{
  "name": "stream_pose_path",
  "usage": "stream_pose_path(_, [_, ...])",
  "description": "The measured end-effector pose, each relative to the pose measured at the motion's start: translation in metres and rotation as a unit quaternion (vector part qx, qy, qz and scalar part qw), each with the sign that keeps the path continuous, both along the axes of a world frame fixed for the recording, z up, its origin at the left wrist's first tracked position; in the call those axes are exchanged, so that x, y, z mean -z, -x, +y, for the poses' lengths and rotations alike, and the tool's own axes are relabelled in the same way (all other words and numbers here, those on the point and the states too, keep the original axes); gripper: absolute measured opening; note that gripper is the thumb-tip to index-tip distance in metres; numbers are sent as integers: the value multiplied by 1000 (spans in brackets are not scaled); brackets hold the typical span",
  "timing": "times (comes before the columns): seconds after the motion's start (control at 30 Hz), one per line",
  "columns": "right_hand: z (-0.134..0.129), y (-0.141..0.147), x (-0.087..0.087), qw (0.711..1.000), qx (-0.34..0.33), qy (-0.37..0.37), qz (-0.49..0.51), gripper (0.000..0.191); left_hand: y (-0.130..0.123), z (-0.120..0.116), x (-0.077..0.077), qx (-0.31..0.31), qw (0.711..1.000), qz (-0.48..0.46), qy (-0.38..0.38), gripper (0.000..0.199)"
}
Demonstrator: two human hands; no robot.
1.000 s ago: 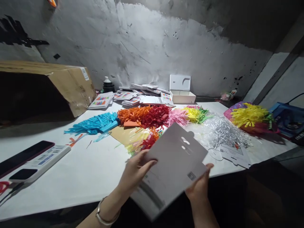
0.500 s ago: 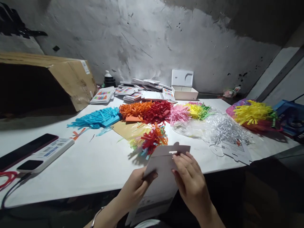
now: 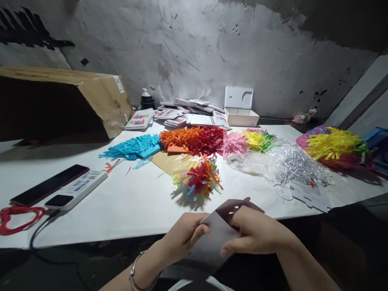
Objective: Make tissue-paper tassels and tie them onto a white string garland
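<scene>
A pale card packet (image 3: 214,238) with a hanging-hole flap is held low at the table's front edge. My left hand (image 3: 188,234) is closed on its left edge, thumb on the near face. My right hand (image 3: 257,234) wraps round the packet's right side, its fingers hidden behind or inside the flap and its thumb low on the face. Just beyond the packet lies a mixed bunch of cut tissue strips (image 3: 203,178), red, orange and blue. Behind it sit blue (image 3: 133,147), orange (image 3: 180,139), red (image 3: 209,139) and pink (image 3: 235,143) tassel bundles.
A cardboard box (image 3: 103,101) stands at left, near a phone (image 3: 51,184) and a white power bank (image 3: 77,190). Flat packets (image 3: 194,111) and an open white box (image 3: 242,117) line the back. Silver tinsel (image 3: 291,163) and yellow strips (image 3: 333,143) lie at right.
The packet has come lower and tilted. My right hand has turned sideways, its fingers moving from the packet's face to behind or inside the flap. The view has shifted slightly left.
</scene>
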State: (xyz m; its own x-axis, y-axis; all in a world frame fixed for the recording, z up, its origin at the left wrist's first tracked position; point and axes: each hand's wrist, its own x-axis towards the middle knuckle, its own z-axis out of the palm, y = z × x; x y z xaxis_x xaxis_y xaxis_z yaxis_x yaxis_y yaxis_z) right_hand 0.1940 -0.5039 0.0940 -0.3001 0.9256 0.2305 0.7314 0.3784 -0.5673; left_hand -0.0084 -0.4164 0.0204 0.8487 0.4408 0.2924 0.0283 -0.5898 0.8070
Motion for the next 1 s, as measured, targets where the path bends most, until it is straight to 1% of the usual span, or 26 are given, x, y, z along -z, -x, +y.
stream_pose_path(0.03, [2, -1, -4, 999, -39, 27, 1, 19, 1, 0, 1, 5, 1000, -3, 1, 66])
stream_pose_path(0.07, [5, -2, -7, 996, -67, 56, 2, 13, 2, 0, 2, -13, 1000, -17, -6, 61])
stream_pose_path(0.1, [7, -3, -9, 994, -78, 82, 8, 11, 3, -1, 3, -54, 997, -43, -27, 54])
stream_pose_path(0.13, [9, -5, -10, 992, -67, 100, 26, 13, 4, -2, 5, -111, 989, -76, -63, 46])
stream_pose_path(0.17, [11, -7, -11, 990, -57, 122, 46, 17, 4, -4, 7, -167, 974, -103, -110, 41])
stream_pose_path(0.2, [13, -10, -11, 986, -50, 143, 64, 21, 3, -7, 10, -204, 958, -119, -163, 45])
stream_pose_path(0.23, [14, -12, -10, 984, -42, 154, 75, 25, 1, -11, 13, -223, 944, -121, -211, 53])
stream_pose_path(0.3, [15, -14, -11, 988, -21, 136, 66, 26, -4, -18, 20, -218, 935, -93, -266, 77])
stream_pose_path(0.33, [14, -13, -11, 992, -18, 121, 43, 24, -7, -22, 24, -208, 938, -76, -267, 88])
stream_pose_path(0.37, [13, -11, -12, 994, -25, 110, 10, 23, -10, -26, 26, -197, 945, -65, -255, 94])
stream_pose_path(0.4, [11, -8, -14, 993, -40, 107, -28, 22, -12, -29, 28, -180, 954, -58, -232, 92])
stream_pose_path(0.43, [9, -5, -16, 990, -59, 111, -63, 22, -13, -30, 29, -157, 965, -54, -203, 83])
stream_pose_path(0.47, [7, -2, -19, 986, -75, 117, -90, 21, -13, -30, 28, -128, 975, -51, -175, 70])
stream_pose_path(0.53, [0, 1, -23, 985, -93, 103, -98, 16, -11, -26, 22, -89, 986, -51, -130, 39])
stream_pose_path(0.57, [-4, 0, -23, 991, -86, 64, -76, 14, -10, -22, 18, -88, 987, -57, -122, 27])
stream_pose_path(0.6, [-8, -2, -21, 997, -62, 5, -41, 14, -7, -16, 14, -104, 985, -66, -123, 20])
stream_pose_path(0.63, [-13, -5, -17, 997, -16, -70, 7, 18, -4, -10, 10, -130, 980, -79, -128, 17])
stream_pose_path(0.67, [-18, -8, -10, 985, 48, -150, 68, 25, 0, -4, 7, -165, 974, -91, -129, 16])
stream_pose_path(0.7, [-22, -10, 1, 959, 116, -218, 135, 37, 3, 2, 4, -201, 966, -103, -127, 15])
stream_pose_path(0.73, [-26, -10, 15, 925, 185, -258, 208, 52, 7, 7, 3, -233, 959, -112, -118, 15])
stream_pose_path(0.77, [-28, -8, 31, 890, 232, -267, 289, 67, 10, 10, 2, -257, 953, -119, -105, 13])
stream_pose_path(0.8, [-29, -3, 48, 880, 236, -223, 346, 82, 12, 12, 2, -271, 951, -123, -88, 12])
stream_pose_path(0.83, [-29, 4, 66, 880, 227, -147, 390, 84, 13, 13, 4, -275, 951, -126, -71, 12])
stream_pose_path(0.9, [-26, 19, 96, 862, 224, 20, 455, 58, 10, 9, 10, -268, 953, -137, -29, 20])
stream_pose_path(0.97, [-23, 29, 112, 814, 278, 41, 508, 43, 1, 2, 22, -261, 953, -153, 12, 32])
stream_pose_path(1.0, [-22, 30, 115, 789, 306, 23, 533, 42, -4, -2, 29, -257, 954, -154, 26, 39])
